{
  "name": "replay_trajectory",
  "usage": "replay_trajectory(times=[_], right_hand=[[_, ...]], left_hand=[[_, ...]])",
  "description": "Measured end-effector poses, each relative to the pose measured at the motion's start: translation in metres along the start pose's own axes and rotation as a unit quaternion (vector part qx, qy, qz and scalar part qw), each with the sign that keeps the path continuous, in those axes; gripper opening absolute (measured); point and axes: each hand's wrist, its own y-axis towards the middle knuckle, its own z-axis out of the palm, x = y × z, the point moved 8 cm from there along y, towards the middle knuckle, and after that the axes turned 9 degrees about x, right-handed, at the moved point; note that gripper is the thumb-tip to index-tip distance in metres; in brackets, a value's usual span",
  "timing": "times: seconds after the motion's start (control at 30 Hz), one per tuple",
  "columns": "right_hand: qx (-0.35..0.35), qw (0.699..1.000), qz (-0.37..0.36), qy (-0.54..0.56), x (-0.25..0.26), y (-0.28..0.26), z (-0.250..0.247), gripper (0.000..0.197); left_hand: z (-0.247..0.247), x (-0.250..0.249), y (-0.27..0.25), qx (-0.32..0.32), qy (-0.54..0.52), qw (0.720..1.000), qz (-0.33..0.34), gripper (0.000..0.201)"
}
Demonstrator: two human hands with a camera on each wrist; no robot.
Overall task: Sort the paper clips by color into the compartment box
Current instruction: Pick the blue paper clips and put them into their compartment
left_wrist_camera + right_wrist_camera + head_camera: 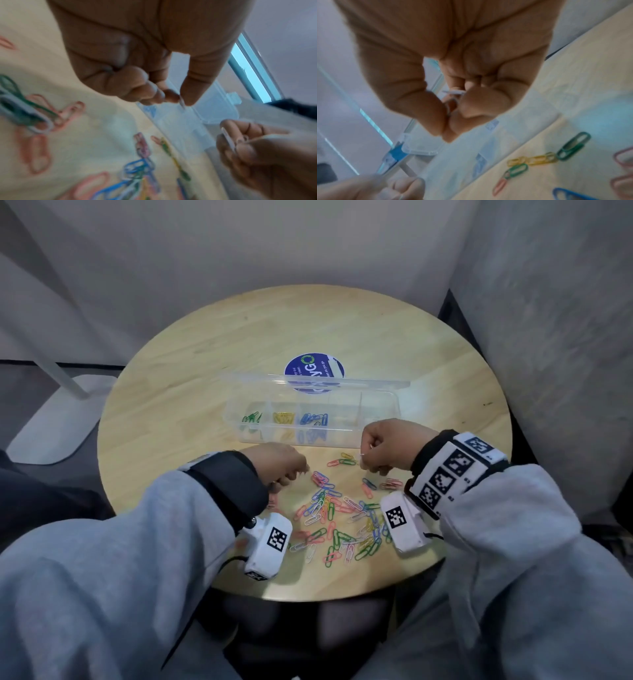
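Note:
A clear compartment box point(236, 419) lies open on the round table, lid tipped back. From its left end the compartments hold green clips point(251, 417), yellow clips point(283, 417) and blue clips point(313, 419). A mixed pile of colored paper clips point(337, 515) is spread in front of it, between my wrists. My left hand point(298, 472) hovers over the pile's left edge and pinches a white clip point(182, 103) between thumb and forefinger. My right hand point(366, 460) is just in front of the box's right end, fingers curled around white clips point(453, 92).
A round blue sticker point(313, 368) sits on the wooden table point(171, 405) behind the box. A white stand base point(51, 422) is on the floor to the left. Grey walls close in behind and to the right. Loose green and yellow clips point(539, 158) lie near the box.

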Motion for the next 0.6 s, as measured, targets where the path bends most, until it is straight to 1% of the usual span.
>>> replay_trajectory(times=[0.03, 0.1, 0.17, 0.23, 0.3, 0.33, 0.43, 0.5, 0.6], right_hand=[[-0.005, 0.999, -0.013, 0.048, -0.002, -0.001, -0.002, 0.023], [-0.008, 0.988, -0.031, 0.148, -0.007, -0.004, -0.003, 0.025], [0.001, 0.97, -0.04, 0.24, -0.012, -0.007, 0.0, 0.03], [0.022, 0.947, -0.045, 0.319, -0.013, -0.011, 0.009, 0.031], [0.032, 0.923, -0.043, 0.381, -0.013, -0.013, 0.017, 0.032], [0.025, 0.913, -0.038, 0.405, -0.014, -0.013, 0.019, 0.033], [-0.018, 0.886, -0.014, 0.462, -0.02, -0.011, 0.018, 0.035], [-0.037, 0.874, -0.005, 0.485, -0.02, -0.01, 0.014, 0.034], [-0.048, 0.856, -0.016, 0.515, -0.011, -0.008, 0.007, 0.03]], left_hand=[[-0.001, -0.003, -0.002, -0.002, -0.065, 0.998, 0.011, 0.024], [-0.004, -0.007, -0.005, 0.001, -0.167, 0.985, 0.041, 0.025], [-0.008, -0.008, -0.008, 0.006, -0.237, 0.97, 0.06, 0.026], [-0.009, -0.01, -0.011, 0.016, -0.283, 0.957, 0.069, 0.025], [-0.008, -0.011, -0.014, 0.026, -0.304, 0.95, 0.071, 0.025], [-0.007, -0.011, -0.015, 0.027, -0.309, 0.948, 0.069, 0.025], [-0.007, -0.011, -0.017, 0.017, -0.312, 0.948, 0.065, 0.027], [-0.009, -0.01, -0.017, 0.008, -0.307, 0.949, 0.064, 0.027], [-0.013, -0.008, -0.016, -0.014, -0.291, 0.954, 0.064, 0.025]])
